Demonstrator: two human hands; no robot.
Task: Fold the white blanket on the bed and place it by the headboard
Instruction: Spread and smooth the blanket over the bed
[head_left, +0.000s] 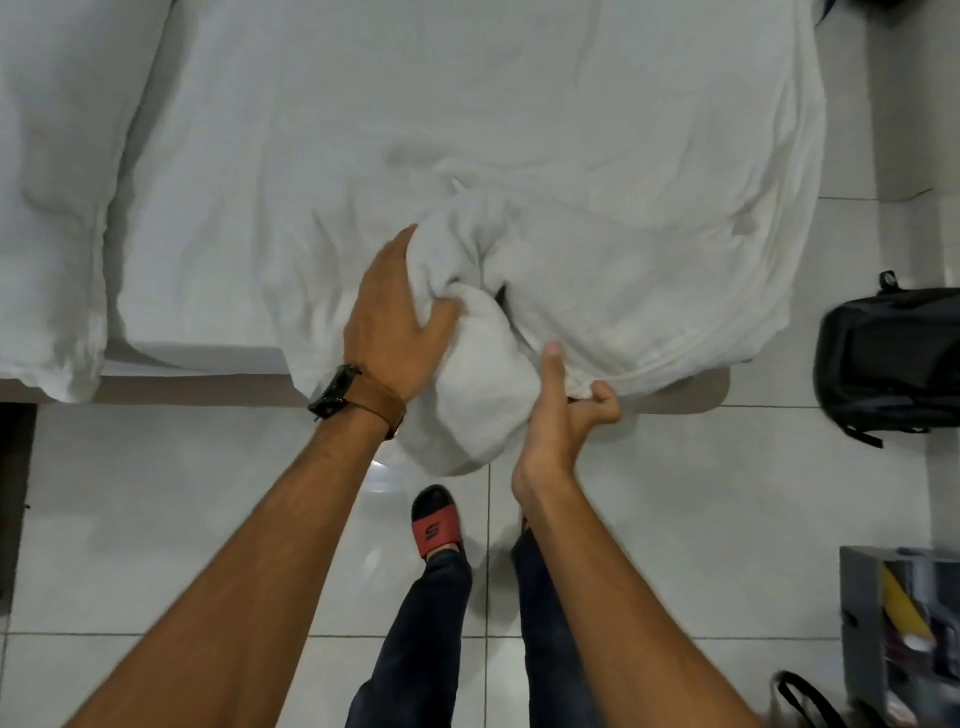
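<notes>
The white blanket (597, 249) lies spread and creased over the bed (218, 374), with a bunched lump of it hanging past the near edge. My left hand (395, 317), with a brown-strapped watch on the wrist, grips that bunched part from the left. My right hand (566, 405) pinches the blanket's hem at the bed's near edge, thumb up. A white pillow (52, 208) lies at the left end of the bed; no headboard is visible.
I stand on a white tiled floor (156, 519) in red-and-black slides (436, 522). A black backpack (888, 358) sits on the floor right of the bed. A grey box with items (898, 623) is at the lower right.
</notes>
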